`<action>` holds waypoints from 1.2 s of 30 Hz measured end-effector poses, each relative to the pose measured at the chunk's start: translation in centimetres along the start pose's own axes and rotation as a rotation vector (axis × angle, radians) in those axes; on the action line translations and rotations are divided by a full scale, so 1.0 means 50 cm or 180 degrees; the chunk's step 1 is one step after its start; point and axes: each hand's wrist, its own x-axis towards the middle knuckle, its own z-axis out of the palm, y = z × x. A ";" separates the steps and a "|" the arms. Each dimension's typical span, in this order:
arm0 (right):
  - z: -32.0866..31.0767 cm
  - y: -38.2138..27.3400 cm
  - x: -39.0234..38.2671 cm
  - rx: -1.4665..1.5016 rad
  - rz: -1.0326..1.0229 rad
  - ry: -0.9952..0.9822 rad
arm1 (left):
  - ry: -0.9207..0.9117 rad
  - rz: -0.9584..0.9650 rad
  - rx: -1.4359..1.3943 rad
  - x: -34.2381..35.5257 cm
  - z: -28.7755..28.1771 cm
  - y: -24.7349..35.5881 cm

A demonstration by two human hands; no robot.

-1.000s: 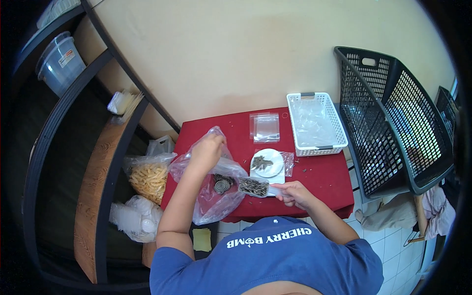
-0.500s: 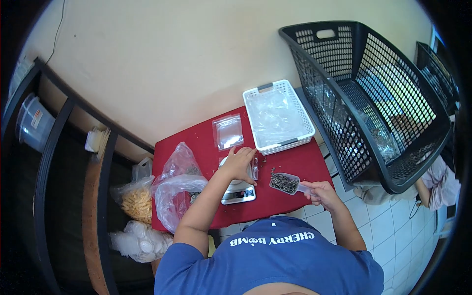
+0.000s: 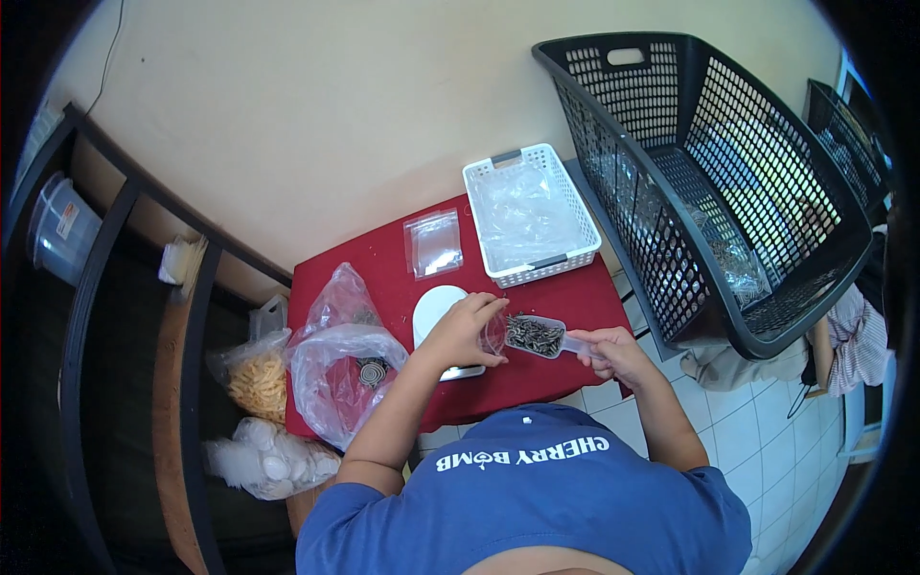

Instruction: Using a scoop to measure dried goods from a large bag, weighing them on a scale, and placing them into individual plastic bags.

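My right hand (image 3: 613, 356) grips the handle of a clear plastic scoop (image 3: 574, 345) filled with dark, elongated seeds (image 3: 533, 334). Between the thumb and fingers of my left hand (image 3: 464, 334) is a small clear plastic bag (image 3: 493, 331), its opening held up against the scoop's front edge. Partly under my left hand stands a white kitchen scale (image 3: 440, 306) with a round platform. Left of that forearm lies a large, open clear plastic bag (image 3: 321, 373), with a round dark-and-light patterned object (image 3: 373, 371) showing inside it.
Flat clear bags (image 3: 434, 244) lie on the red-covered table (image 3: 383, 273). Behind them, a white basket (image 3: 548, 271) contains clear plastic bags. A big black crate (image 3: 661, 182) stands at the right. Black shelving (image 3: 192, 383) and a bag of yellowish snacks (image 3: 259, 385) are at the left.
My left hand has come off the scale and now holds the small bag open. The filled scoop has moved left to the bag's mouth.
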 end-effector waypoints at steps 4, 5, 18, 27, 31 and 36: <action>0.015 -0.014 0.013 -0.0260 0.0020 -0.0217 | 0.0087 0.0056 -0.0194 -0.011 -0.002 0.027; 0.014 -0.016 0.019 -0.0371 0.0044 -0.0273 | 0.0011 0.0105 -0.0171 -0.013 -0.004 0.031; 0.079 -0.092 0.051 -0.2809 -0.0349 0.0040 | 0.0115 0.0136 0.0019 -0.018 0.038 0.038; 0.107 -0.146 0.037 -0.3308 -0.0346 0.0056 | 0.0693 -0.0092 -0.0206 -0.030 0.073 0.040; 0.096 -0.149 0.028 -0.3573 -0.0505 0.0108 | 0.0858 -0.0075 -0.0308 -0.022 0.098 0.054; 0.089 -0.153 0.034 -0.3403 -0.0354 0.0163 | 0.0946 -0.0200 -0.0408 -0.029 0.116 0.060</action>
